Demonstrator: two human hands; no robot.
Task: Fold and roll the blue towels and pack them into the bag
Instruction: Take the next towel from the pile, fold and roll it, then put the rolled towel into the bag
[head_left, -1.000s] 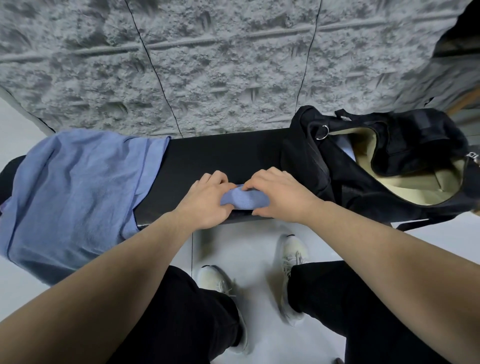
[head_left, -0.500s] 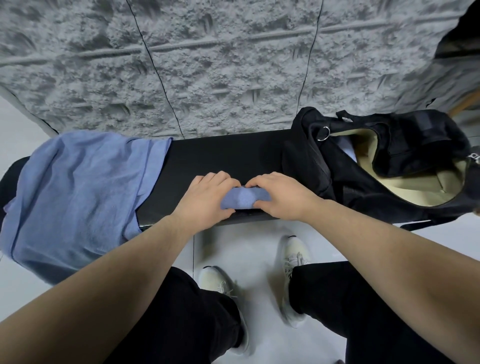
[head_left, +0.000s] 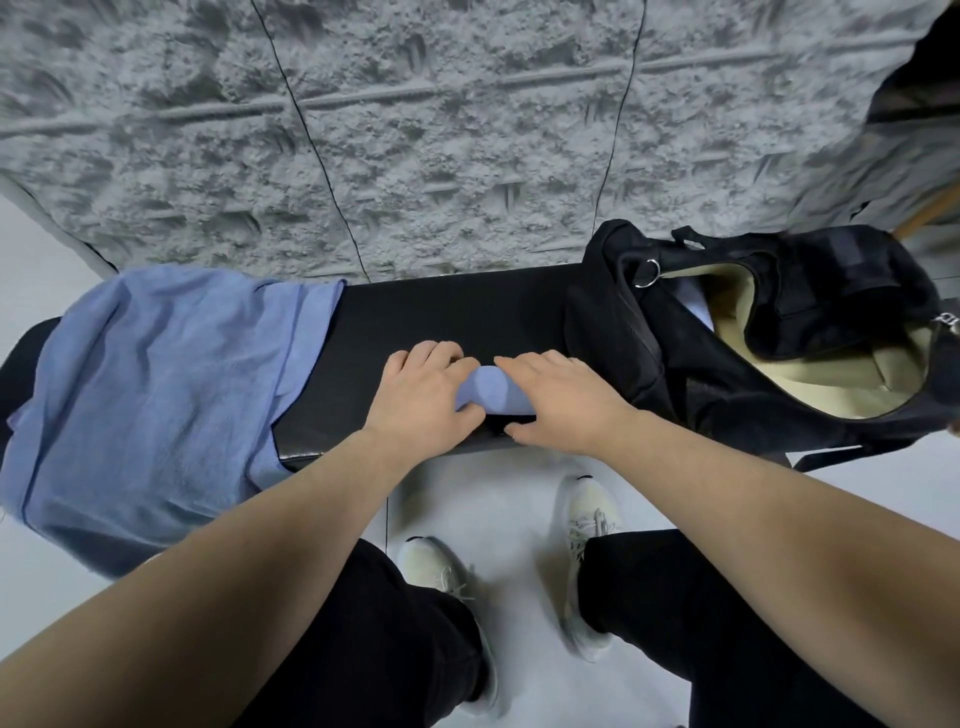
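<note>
Since the earlier frames the rolled blue towel (head_left: 493, 392) has been carried a little further up the black bench (head_left: 447, 312), and more of its rounded blue surface is exposed between the two hands, whose fingertips are now set slightly further apart.

The roll lies near the front edge of the bench, midway between the loose pile on the person's left and the bag on the right. It is held from both ends. The left hand (head_left: 423, 397) is curled over the left end, with the thumb tucked under the near side. The right hand (head_left: 553, 397) is laid over the right end, fingers bent across the top and the thumb pressed at the near edge. Both hands are thus closed round the roll, and the grip is judged to be kept on both ends so that the turns stay tight and the roll is not allowed to spring open.

The remaining unfolded blue towels (head_left: 150, 395) are draped over the left end of the bench and hang down its front, well apart from the roll, presumably so that the middle is kept free as a working surface. The black bag (head_left: 649, 364) is stood on the right end with its mouth open, the cream lining (head_left: 727, 301) shown, and a patch of blue cloth seen just inside; it is judged that one towel has already been packed. The bag is placed near the right hand, so that a short sideways transfer is all that the finished roll would call for.
</note>
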